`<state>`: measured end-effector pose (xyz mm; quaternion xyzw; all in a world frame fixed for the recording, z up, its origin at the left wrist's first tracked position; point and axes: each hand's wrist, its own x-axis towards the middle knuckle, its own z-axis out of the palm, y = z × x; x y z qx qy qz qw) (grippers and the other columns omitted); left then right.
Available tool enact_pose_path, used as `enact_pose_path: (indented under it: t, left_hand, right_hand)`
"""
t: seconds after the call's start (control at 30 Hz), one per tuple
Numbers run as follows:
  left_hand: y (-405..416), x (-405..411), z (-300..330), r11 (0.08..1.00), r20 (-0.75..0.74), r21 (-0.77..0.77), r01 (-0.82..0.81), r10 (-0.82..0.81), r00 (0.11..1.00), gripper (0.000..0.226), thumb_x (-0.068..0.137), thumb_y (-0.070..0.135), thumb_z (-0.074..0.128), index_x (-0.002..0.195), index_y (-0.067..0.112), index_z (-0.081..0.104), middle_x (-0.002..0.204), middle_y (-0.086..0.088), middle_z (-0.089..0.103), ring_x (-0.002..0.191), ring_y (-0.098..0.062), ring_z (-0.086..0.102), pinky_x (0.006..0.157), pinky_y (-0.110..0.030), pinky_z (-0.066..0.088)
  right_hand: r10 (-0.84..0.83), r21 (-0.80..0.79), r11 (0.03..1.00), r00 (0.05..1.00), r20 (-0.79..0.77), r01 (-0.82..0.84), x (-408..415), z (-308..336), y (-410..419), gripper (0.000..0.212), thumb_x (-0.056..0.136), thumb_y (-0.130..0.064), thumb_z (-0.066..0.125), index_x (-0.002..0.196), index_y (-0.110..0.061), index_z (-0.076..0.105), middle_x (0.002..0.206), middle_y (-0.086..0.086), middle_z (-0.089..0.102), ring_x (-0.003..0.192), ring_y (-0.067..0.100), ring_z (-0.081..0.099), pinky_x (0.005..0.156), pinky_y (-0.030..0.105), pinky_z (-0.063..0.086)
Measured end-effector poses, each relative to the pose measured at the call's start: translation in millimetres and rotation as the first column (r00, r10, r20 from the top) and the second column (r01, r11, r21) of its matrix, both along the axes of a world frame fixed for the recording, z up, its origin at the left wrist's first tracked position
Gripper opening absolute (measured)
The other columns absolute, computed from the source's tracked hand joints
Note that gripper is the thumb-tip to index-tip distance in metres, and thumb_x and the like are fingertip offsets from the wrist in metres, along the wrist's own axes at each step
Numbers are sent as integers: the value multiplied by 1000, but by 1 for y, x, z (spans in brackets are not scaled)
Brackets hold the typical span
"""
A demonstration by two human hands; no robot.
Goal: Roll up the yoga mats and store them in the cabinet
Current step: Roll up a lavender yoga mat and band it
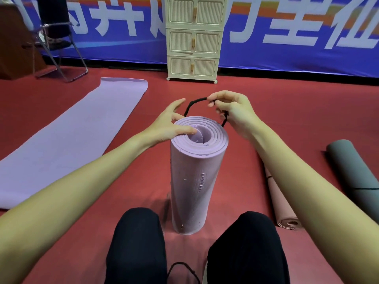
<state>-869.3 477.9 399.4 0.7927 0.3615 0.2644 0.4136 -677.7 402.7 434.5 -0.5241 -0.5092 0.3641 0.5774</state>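
A rolled purple yoga mat (192, 181) stands upright on the red floor between my knees. My left hand (170, 124) rests on its top rim, thumb over the spiral end, fingers straight. My right hand (231, 111) pinches a black strap loop (194, 103) just above the far side of the roll. A second purple mat (67, 140) lies flat and unrolled at the left. The cream three-tier cabinet (194, 37) stands against the back wall, all doors closed.
A rolled pink mat (281, 201) and a rolled grey mat (352, 173) lie on the floor at the right. Another black strap (182, 269) lies between my legs. A folding chair (59, 37) stands at the back left before a blue banner.
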Motion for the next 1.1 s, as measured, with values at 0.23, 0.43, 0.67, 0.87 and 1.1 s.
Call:
enact_pose_path:
  t: [0.23,0.43,0.67,0.87,1.1]
  left_hand:
    - [-12,3,-2,999,37,52,7,-9,999,41,61,42,73,62,2,62,71,0,47,62,-13,41,60,-28,32]
    - [0,-3,-4,995,40,85,-45,41,998,36,61,42,71,44,19,48,52,6,32,53,-11,28,51,-29,21]
    - [0,0,-13,986,192,63,-151,137,972,31,68,31,67,50,12,49,54,0,34,55,-15,29,52,-31,24]
    - [-4,-8,-17,966,447,-111,-232,257,857,29,80,20,73,52,27,68,57,12,61,55,0,50,60,-17,39]
    - [4,-32,-10,889,531,-456,-45,312,788,40,70,33,56,76,-2,74,69,-14,68,62,-18,62,64,-25,53]
  right_hand:
    - [-46,5,999,988,147,46,-8,3,-8,27,90,10,45,99,-8,64,66,0,59,48,6,44,46,16,35]
    - [18,-90,996,903,429,23,-14,0,-44,41,73,-28,84,105,-8,67,67,-5,52,58,5,43,59,22,38]
    - [60,-100,993,487,871,56,-31,-13,-45,105,39,-58,89,124,-11,48,106,3,49,99,21,47,78,29,38]
    - [60,-94,995,543,838,36,-19,-16,-41,81,46,-46,93,105,-14,47,100,-2,52,88,17,47,68,22,29]
    - [91,-122,992,555,827,19,-16,-15,-35,70,45,-44,93,88,-16,46,81,-10,45,70,13,41,60,29,32]
